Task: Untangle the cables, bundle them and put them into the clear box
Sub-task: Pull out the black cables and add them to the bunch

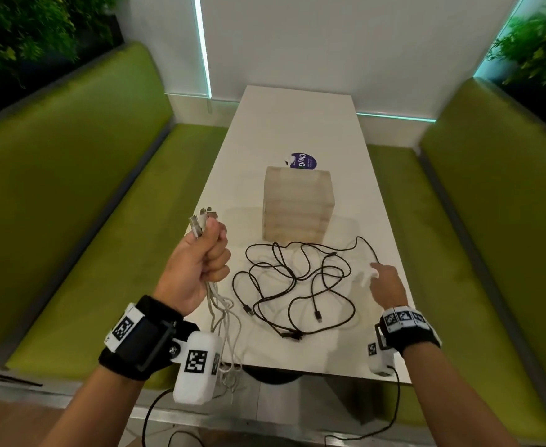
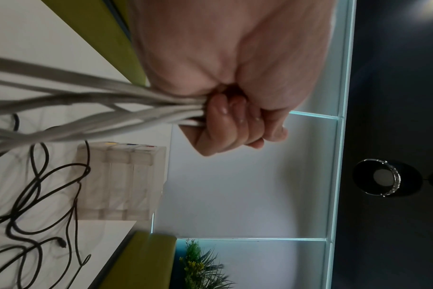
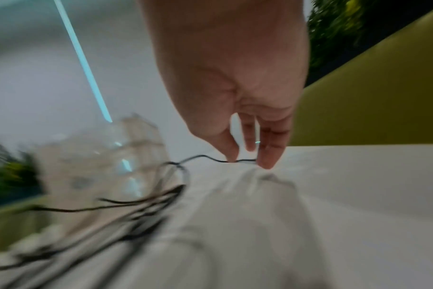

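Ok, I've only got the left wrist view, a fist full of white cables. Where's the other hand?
Observer: The right hand is down on the table, at the right end of the black cables.
Operator: Has it got hold of one?
Observer: Not visibly. In the right wrist view its fingers and thumb touch one black strand but are apart, not pinching.
Operator: And the plugs on my white ones?
Observer: The white cables have their plugs sticking up above the left hand; the loose lengths hang past the table's near edge.
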`<act>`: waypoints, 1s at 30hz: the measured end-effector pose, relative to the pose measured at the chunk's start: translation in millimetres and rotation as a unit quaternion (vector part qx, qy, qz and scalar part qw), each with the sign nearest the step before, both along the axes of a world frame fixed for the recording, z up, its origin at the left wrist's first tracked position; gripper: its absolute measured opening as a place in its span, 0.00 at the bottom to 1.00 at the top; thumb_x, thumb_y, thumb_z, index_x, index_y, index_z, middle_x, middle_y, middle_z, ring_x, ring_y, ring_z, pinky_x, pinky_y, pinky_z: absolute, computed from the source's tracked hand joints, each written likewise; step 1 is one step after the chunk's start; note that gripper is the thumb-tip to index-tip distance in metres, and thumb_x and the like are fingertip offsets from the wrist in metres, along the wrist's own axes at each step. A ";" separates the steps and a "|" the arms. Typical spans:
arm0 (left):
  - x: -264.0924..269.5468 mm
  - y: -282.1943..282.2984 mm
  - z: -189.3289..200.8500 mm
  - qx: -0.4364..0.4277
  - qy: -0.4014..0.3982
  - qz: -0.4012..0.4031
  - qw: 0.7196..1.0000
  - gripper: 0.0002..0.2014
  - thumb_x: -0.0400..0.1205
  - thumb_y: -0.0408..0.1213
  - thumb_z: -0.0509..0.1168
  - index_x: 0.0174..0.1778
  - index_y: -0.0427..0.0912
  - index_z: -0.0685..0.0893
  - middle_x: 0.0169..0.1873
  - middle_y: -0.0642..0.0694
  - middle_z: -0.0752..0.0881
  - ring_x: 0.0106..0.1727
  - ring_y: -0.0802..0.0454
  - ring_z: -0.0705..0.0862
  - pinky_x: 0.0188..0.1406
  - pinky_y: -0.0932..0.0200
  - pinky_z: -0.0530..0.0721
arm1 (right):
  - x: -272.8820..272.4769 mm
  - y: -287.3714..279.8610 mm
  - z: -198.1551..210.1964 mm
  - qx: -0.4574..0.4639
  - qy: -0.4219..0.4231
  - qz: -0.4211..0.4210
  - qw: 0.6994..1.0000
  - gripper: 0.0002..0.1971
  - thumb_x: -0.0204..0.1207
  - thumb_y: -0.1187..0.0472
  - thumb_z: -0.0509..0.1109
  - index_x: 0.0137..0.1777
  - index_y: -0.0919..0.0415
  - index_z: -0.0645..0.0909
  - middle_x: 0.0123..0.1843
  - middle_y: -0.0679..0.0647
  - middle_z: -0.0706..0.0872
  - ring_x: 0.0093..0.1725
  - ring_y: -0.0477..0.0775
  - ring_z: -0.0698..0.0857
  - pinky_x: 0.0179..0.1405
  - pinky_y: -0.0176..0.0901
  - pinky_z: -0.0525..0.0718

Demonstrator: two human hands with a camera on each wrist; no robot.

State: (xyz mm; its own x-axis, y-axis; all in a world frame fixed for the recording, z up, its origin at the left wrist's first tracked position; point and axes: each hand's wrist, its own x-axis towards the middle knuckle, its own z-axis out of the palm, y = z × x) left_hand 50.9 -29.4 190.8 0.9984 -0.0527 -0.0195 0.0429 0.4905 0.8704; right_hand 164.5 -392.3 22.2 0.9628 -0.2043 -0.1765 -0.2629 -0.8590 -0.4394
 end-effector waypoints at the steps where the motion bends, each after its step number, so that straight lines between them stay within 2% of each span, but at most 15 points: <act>1: 1.2 -1.4 0.1 0.005 0.000 -0.002 1.000 0.26 0.64 0.62 0.77 0.35 0.45 0.74 0.19 0.58 0.62 0.18 0.63 0.58 0.14 0.70 0.56 | 6.4 -7.3 -4.7 -0.021 0.006 0.008 1.000 0.23 0.80 0.68 0.56 0.76 0.58 0.70 0.77 0.62 0.69 0.69 0.66 0.76 0.68 0.55 0.74; 4: 4.5 -4.1 -0.2 0.012 -0.003 -0.005 1.000 0.25 0.66 0.61 0.76 0.36 0.45 0.73 0.20 0.57 0.62 0.18 0.63 0.58 0.14 0.70 0.55 | 20.6 -22.5 -16.2 -0.073 0.033 0.049 0.996 0.22 0.81 0.68 0.55 0.75 0.63 0.69 0.72 0.61 0.74 0.70 0.62 0.76 0.67 0.51 0.76; 7: 6.8 -5.7 0.6 0.022 -0.003 0.003 1.000 0.20 0.76 0.57 0.69 0.36 0.44 0.72 0.20 0.57 0.62 0.19 0.63 0.58 0.15 0.69 0.54 | 22.5 -22.0 -15.7 -0.094 -0.001 0.038 0.995 0.13 0.78 0.70 0.59 0.57 0.65 0.82 0.59 0.64 0.82 0.55 0.63 0.82 0.53 0.50 0.82; 9: 8.4 -6.2 1.1 0.028 -0.002 0.021 0.999 0.14 0.82 0.48 0.61 0.34 0.45 0.71 0.20 0.57 0.61 0.19 0.63 0.58 0.15 0.69 0.55 | 22.5 -17.4 -15.0 -0.070 -0.015 0.012 0.997 0.11 0.76 0.71 0.60 0.52 0.64 0.83 0.54 0.64 0.85 0.48 0.62 0.82 0.47 0.49 0.83; 11: 11.0 -7.2 1.8 0.025 -0.009 0.036 0.999 0.14 0.84 0.38 0.59 0.31 0.49 0.74 0.21 0.56 0.59 0.19 0.62 0.58 0.15 0.69 0.56 | 22.1 -10.3 -2.1 -0.025 -0.044 -0.005 0.999 0.13 0.75 0.74 0.60 0.55 0.64 0.81 0.53 0.65 0.84 0.47 0.61 0.81 0.45 0.49 0.81; 13: 14.8 -9.2 2.6 0.028 -0.009 0.050 0.998 0.15 0.82 0.35 0.61 0.29 0.52 0.78 0.24 0.53 0.55 0.20 0.61 0.56 0.16 0.68 0.55 | 19.3 -0.8 25.5 0.026 -0.104 0.002 0.994 0.17 0.75 0.76 0.61 0.60 0.65 0.80 0.53 0.65 0.83 0.48 0.61 0.81 0.49 0.48 0.80; 15: 20.4 -12.2 2.7 0.023 -0.003 0.063 0.998 0.13 0.82 0.37 0.61 0.31 0.51 0.79 0.24 0.51 0.54 0.22 0.59 0.54 0.17 0.67 0.54 | 15.6 9.3 66.5 0.057 -0.183 0.036 0.981 0.16 0.75 0.76 0.63 0.59 0.65 0.83 0.54 0.63 0.83 0.50 0.58 0.82 0.52 0.38 0.79; 17: 26.7 -15.0 2.6 0.022 -0.002 0.079 0.997 0.12 0.83 0.40 0.60 0.33 0.46 0.77 0.21 0.54 0.57 0.21 0.58 0.54 0.17 0.67 0.56 | 6.7 24.3 116.1 0.101 -0.243 0.110 0.958 0.13 0.76 0.74 0.66 0.54 0.62 0.87 0.51 0.57 0.83 0.46 0.46 0.81 0.48 0.21 0.73; 18: 30.1 -17.9 3.2 0.020 -0.003 0.083 0.996 0.12 0.84 0.41 0.59 0.33 0.45 0.77 0.19 0.55 0.59 0.21 0.59 0.56 0.17 0.67 0.57 | 0.2 32.2 141.8 0.128 -0.252 0.161 0.946 0.12 0.75 0.74 0.68 0.51 0.61 0.88 0.49 0.55 0.82 0.44 0.41 0.80 0.45 0.19 0.73; 20: 35.2 -25.1 5.2 0.008 -0.003 0.087 0.996 0.13 0.84 0.42 0.59 0.34 0.45 0.77 0.18 0.54 0.64 0.20 0.60 0.61 0.19 0.67 0.63 | -16.0 48.8 189.1 0.171 -0.216 0.284 0.918 0.12 0.74 0.76 0.70 0.47 0.60 0.90 0.46 0.53 0.82 0.45 0.40 0.81 0.45 0.20 0.74; 22: 40.3 -34.8 7.8 0.011 -0.010 0.090 0.996 0.14 0.86 0.39 0.57 0.34 0.45 0.78 0.20 0.53 0.74 0.23 0.59 0.73 0.24 0.66 0.74 | -30.2 67.1 223.6 0.178 -0.140 0.389 0.893 0.14 0.73 0.78 0.70 0.46 0.59 0.91 0.46 0.50 0.84 0.46 0.41 0.83 0.47 0.23 0.77; 24: 44.8 -44.7 9.4 0.038 -0.020 0.080 0.996 0.13 0.87 0.37 0.55 0.38 0.43 0.78 0.27 0.49 0.86 0.34 0.53 0.86 0.40 0.60 0.86 | -38.5 89.4 246.3 0.177 -0.097 0.444 0.873 0.13 0.72 0.77 0.71 0.45 0.59 0.90 0.43 0.46 0.86 0.44 0.40 0.84 0.48 0.25 0.78; 26: 46.4 -53.4 9.3 0.049 -0.023 0.051 0.997 0.09 0.85 0.39 0.57 0.43 0.41 0.79 0.37 0.42 0.91 0.47 0.45 0.90 0.57 0.47 0.86 | -40.8 113.8 257.8 0.198 -0.093 0.454 0.864 0.11 0.70 0.77 0.72 0.46 0.62 0.85 0.40 0.47 0.87 0.40 0.37 0.83 0.45 0.24 0.77; 27: 45.6 -57.1 8.8 0.046 -0.020 0.038 0.998 0.09 0.83 0.41 0.58 0.45 0.41 0.80 0.41 0.40 0.91 0.51 0.42 0.89 0.62 0.41 0.84 | -40.3 125.4 260.5 0.206 -0.108 0.449 0.863 0.12 0.69 0.77 0.72 0.46 0.62 0.83 0.39 0.49 0.87 0.38 0.37 0.83 0.43 0.25 0.77; 30: 39.5 -64.2 8.9 0.029 -0.027 -0.004 0.999 0.14 0.83 0.43 0.57 0.54 0.39 0.83 0.46 0.38 0.91 0.55 0.39 0.89 0.59 0.39 0.85 | -35.2 150.0 260.6 0.242 -0.147 0.421 0.862 0.15 0.67 0.78 0.70 0.48 0.61 0.76 0.40 0.54 0.87 0.38 0.43 0.84 0.41 0.32 0.81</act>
State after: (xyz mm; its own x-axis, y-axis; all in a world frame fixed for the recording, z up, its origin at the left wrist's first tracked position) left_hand 90.4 -93.7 199.7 0.9976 -0.0612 0.0318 -0.0018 0.4382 0.8989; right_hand 129.3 -242.3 282.7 0.7519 0.6170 0.2322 0.5474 -0.3882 -0.7414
